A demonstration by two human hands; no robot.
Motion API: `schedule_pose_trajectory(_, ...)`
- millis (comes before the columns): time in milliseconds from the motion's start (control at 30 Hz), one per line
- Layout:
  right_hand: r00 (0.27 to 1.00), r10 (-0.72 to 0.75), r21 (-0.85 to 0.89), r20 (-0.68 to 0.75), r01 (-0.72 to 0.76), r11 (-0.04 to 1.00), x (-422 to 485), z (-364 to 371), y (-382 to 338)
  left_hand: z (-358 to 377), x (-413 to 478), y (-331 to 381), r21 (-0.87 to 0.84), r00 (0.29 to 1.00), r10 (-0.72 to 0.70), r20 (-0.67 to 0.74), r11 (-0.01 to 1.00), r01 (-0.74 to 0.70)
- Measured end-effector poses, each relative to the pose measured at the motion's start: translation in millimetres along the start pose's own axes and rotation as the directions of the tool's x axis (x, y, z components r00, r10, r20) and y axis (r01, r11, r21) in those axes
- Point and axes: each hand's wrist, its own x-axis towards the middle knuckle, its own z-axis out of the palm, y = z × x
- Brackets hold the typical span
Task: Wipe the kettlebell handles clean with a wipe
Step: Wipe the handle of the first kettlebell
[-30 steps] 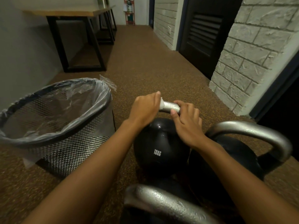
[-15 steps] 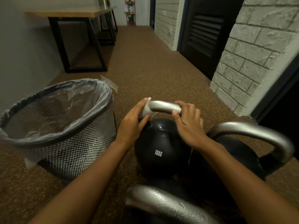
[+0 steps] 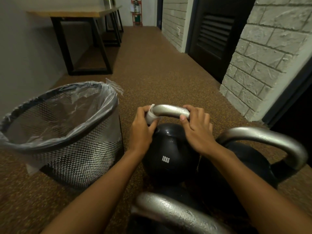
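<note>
**Wipe at the left bend of the 12KG handle, both hands on it**

Person crouched over three kettlebells on the brown speckled floor. The 12KG kettlebell sits upright, black body, silver handle arching over the top. The left hand is at the handle's left bend, and its fingers curl round a white wipe and pinch it against the metal. The wipe is wrapped over that bend, where the handle drops toward the body. The right hand grips the handle's right end, fingers curled over the top and the thumb pressed up from underneath. The bare middle stretch of the handle shows between the two hands and looks shiny.

A second kettlebell stands just to the right, touching or very near the 12KG one, cannot tell which, its big silver handle under the right forearm. The third kettlebell's handle lies across the bottom of the view, closest to the person, with its body mostly hidden.

A black mesh bin with a clear plastic liner folded over the rim stands on the floor left of the kettlebells, beside the left forearm. Further back on the left is a wooden worktop on black legs, with a fire extinguisher on the end wall. On the right are a white brick wall and a dark louvred door
</note>
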Motion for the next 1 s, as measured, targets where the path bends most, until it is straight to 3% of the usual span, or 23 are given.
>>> schedule_pose_trajectory(133, 1.000, -0.006, 0.008, 0.004, 0.006, 1.000, -0.7, -0.6, 0.5, -5.5, 7.1, -0.4, 0.084, 0.971, 0.204, 0.124, 0.973, -0.215)
schedule_pose_trajectory(200, 1.000, -0.007, 0.011, 0.008, 0.007, 1.000, -1.0, -0.8, 0.5, -11.9, 7.9, -8.4, 0.100, 0.954, 0.233, 0.188, 0.962, -0.255)
schedule_pose_trajectory(367, 1.000, -0.006, 0.005, -0.002, 0.006, 1.000, -0.4, 0.1, 0.8, -17.7, 1.9, -10.9, 0.005, 0.966, -0.086, 0.244, 0.996, 0.087)
schedule_pose_trajectory(500, 1.000, -0.005, -0.001, -0.006, 0.005, 1.000, 0.1, 1.0, 1.2, -4.4, 18.5, 15.7, -0.055, 0.983, -0.077, 0.166, 0.995, 0.087)
schedule_pose_trajectory(633, 1.000, -0.007, 0.000, 0.007, 0.007, 1.000, -0.1, 0.5, 1.2, 0.3, 38.9, 23.2, -0.010, 0.976, -0.060, 0.211, 0.998, 0.064)
schedule_pose_trajectory(867, 1.000, -0.005, -0.004, 0.013, 0.005, 1.000, -0.4, -1.0, 0.9, -2.7, 58.7, 22.1, 0.010, 0.873, -0.322, 0.366, 0.939, 0.342)
schedule_pose_trajectory(933, 1.000, -0.003, -0.005, 0.015, 0.003, 1.000, 0.1, -0.7, 0.8, 0.0, 61.9, 31.9, 0.116, 0.882, -0.285, 0.376, 0.958, 0.261)
schedule_pose_trajectory(1000, 1.000, -0.001, -0.011, 0.009, 0.001, 1.000, 0.5, 0.0, 0.2, 5.5, 60.0, 44.4, 0.289, 0.913, -0.168, 0.371, 0.955, 0.058)
